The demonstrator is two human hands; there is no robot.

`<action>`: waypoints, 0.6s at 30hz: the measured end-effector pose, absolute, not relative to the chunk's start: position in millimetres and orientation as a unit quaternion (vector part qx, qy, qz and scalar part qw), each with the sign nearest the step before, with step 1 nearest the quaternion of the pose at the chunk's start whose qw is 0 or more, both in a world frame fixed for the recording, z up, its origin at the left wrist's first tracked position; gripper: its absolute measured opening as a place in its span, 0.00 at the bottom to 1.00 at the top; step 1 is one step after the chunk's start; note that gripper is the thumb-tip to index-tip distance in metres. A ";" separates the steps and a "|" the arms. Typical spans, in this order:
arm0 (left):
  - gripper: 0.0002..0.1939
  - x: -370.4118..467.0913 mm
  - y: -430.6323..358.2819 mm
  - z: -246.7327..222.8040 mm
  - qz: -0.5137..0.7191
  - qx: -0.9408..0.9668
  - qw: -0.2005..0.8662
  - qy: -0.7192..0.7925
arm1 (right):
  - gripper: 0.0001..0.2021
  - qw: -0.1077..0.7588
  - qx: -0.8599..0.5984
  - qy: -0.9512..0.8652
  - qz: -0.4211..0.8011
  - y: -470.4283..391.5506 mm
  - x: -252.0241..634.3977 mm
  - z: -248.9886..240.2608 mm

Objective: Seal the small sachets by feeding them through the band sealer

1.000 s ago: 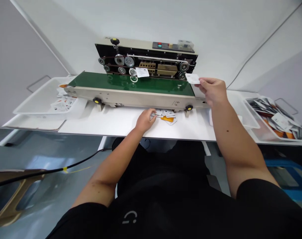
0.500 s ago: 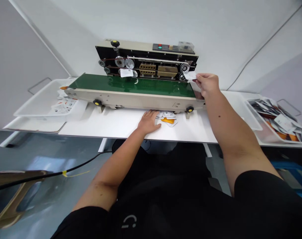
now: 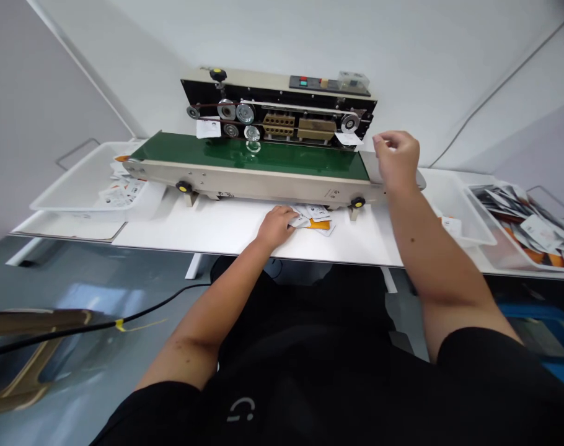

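Observation:
On the table, my left hand (image 3: 276, 227) is closed on the edge of a white sachet (image 3: 301, 220) at the near side of a small pile of white and orange sachets (image 3: 320, 224). To the right of the sealing machine (image 3: 282, 102), my right hand (image 3: 397, 155) is raised above the belt's end. Its fingers are curled together and nothing shows in them. A white sachet (image 3: 349, 139) sits apart from that hand, at the machine's right-hand rollers. Another sachet (image 3: 208, 128) hangs at the left rollers, over the green conveyor belt (image 3: 282, 160).
A white plastic bin (image 3: 59, 201) with sachets stands at the belt's left end. On the right are a second bin (image 3: 480, 232) holding a white sachet and a bin (image 3: 519, 251) full of dark, orange and white packets. A black cable (image 3: 161, 310) runs at lower left.
My right hand has let go of its sachet, now at the right rollers, and drawn back to the right. The other sachet travelled left. My left hand's fingers have closed on a sachet from the pile.

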State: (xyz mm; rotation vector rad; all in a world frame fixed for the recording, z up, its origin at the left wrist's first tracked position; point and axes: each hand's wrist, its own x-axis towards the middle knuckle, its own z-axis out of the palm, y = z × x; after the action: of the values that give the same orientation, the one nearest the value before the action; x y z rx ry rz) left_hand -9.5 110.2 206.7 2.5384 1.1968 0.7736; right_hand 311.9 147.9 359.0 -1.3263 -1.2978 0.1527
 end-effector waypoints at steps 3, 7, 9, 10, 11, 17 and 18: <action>0.15 -11.1 111.8 205.1 0.312 0.850 0.149 0.396 | 0.09 0.572 -0.549 -0.609 0.035 89.7 272.9 319.5; 0.10 -13.4 110.2 204.0 0.401 0.773 0.198 0.449 | 0.14 0.498 -0.559 -0.634 0.193 45.0 225.1 254.1; 0.11 -14.4 108.7 202.9 0.431 0.729 0.237 0.476 | 0.20 0.496 -0.561 -0.605 0.270 43.9 209.5 232.9; 0.13 -14.7 108.1 202.2 0.442 0.712 0.260 0.480 | 0.23 0.498 -0.556 -0.594 0.298 46.9 203.1 226.3; 0.14 -14.9 107.7 201.3 0.448 0.701 0.285 0.476 | 0.25 0.498 -0.550 -0.591 0.316 51.1 197.4 222.2; 0.19 -16.4 108.8 200.4 0.443 0.706 0.351 0.426 | 0.14 0.431 -0.526 -0.638 0.360 68.0 176.5 230.6; 0.19 -16.7 109.2 201.8 0.440 0.716 0.341 0.421 | 0.13 0.432 -0.521 -0.636 0.371 69.6 179.9 237.0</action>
State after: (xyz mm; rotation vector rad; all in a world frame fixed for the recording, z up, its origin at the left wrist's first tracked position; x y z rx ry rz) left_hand -16.7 109.2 201.8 1.8626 1.0955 1.1455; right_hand 179.9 69.6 237.0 -1.2981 -1.5848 0.9250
